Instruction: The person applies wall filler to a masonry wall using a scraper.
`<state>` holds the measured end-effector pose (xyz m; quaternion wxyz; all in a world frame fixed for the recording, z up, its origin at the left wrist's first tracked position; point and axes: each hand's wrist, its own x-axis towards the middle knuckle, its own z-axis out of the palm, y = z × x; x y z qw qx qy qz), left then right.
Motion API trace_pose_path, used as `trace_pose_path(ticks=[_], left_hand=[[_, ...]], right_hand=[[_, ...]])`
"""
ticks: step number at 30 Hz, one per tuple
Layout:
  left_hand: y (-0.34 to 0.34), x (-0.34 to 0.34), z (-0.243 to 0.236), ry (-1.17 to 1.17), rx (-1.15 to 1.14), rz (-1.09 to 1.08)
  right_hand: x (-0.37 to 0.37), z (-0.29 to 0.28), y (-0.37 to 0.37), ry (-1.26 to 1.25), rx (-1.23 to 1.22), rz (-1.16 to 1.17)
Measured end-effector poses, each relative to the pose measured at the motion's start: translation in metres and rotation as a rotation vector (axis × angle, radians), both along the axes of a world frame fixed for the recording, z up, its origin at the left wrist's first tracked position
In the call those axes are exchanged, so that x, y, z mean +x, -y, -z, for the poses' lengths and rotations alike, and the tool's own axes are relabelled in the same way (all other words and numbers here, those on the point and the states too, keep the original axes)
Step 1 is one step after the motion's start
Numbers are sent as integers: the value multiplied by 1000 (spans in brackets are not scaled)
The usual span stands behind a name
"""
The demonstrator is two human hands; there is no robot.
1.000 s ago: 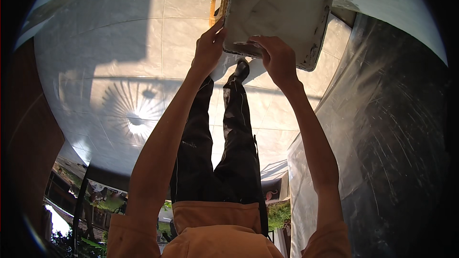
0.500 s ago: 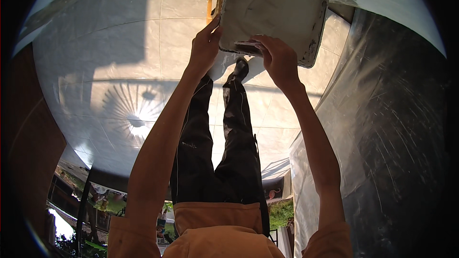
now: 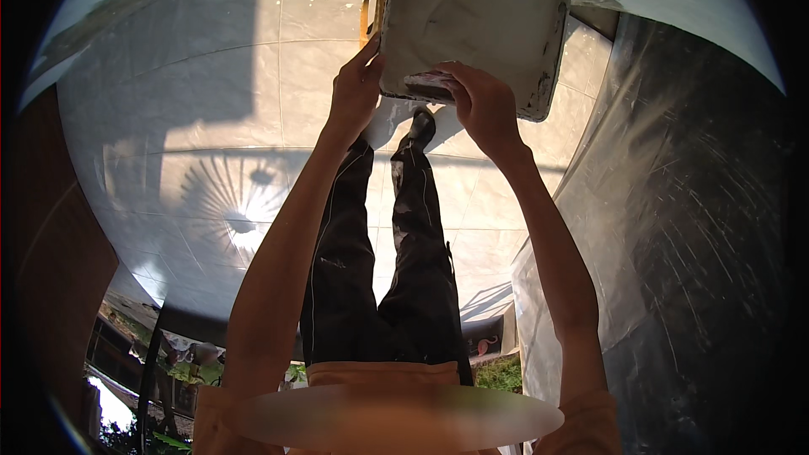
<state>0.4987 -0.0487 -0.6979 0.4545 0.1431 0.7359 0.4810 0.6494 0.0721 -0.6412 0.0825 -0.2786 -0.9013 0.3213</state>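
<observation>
A pale grey, rounded-corner panel with chipped dark edges is at the top centre, like a seat or tabletop. A yellowish frame piece runs along its left side. My left hand is closed round the panel's near left corner, thumb along the edge, with some fingertips hidden. My right hand is over the near edge, fingers bent round a flat, dark, white-smeared piece resting against the panel. Its kind is unclear; it looks like a sanding pad or scraper.
Below is a light tiled floor with sunlit patches and shadows. My dark-trousered legs and a shoe are under the panel. A dark, scratched, glossy surface rises at the right, and a brown surface at the left.
The panel and my left hand have shifted slightly left in view. The dark piece in my right hand has moved a little left and shows more of its face.
</observation>
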Motion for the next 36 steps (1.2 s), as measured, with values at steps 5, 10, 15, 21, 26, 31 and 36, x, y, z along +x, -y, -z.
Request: trace_pose_path(ticks=[5, 10, 15, 21, 26, 31, 36], left_hand=[[1, -2, -4, 25, -15, 2], [-1, -2, -2, 12, -26, -2], [10, -3, -6, -246, -20, 30], [17, -12, -59, -306, 83, -39], [-8, -55, -145, -446, 177, 25], [-54, -92, -248, -619, 436, 29], [-87, -115, -383, -899, 619, 12]], right_hand=[[-3, -6, -11, 17, -114, -18], [-10, -9, -30, -40, -300, -9], [-8, -33, -26, -118, -378, 187], [-2, -105, -19, -285, -861, 711], [-14, -187, -21, -546, -941, 707], [-42, -298, -32, -874, -924, 681], [-58, -416, -41, -1116, -834, 596]])
